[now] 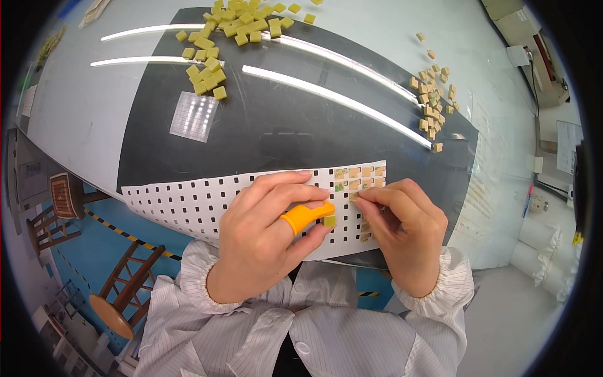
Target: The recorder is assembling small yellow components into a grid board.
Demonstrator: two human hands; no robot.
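A white sheet with rows of small dark square holes (200,201) lies at the table's front edge under both hands. My left hand (260,235) is over its middle, with an orange sleeve-like piece (306,215) around one finger. Between that finger and the thumb I pinch a small yellow-green block (330,220). My right hand (405,223) is closed, thumb and forefinger together on a small tan piece (353,196) at the sheet. Small tan square pieces (366,171), a few with green print, sit in rows along the sheet's right end; my right fingers hide some.
Yellow-green blocks (242,25) are heaped at the back. Small tan-faced blocks (432,113) are scattered at the right. White strips (339,97) cross the dark mat (282,144). A clear gridded square (193,117) lies left. Wooden stools (122,292) stand on the blue floor.
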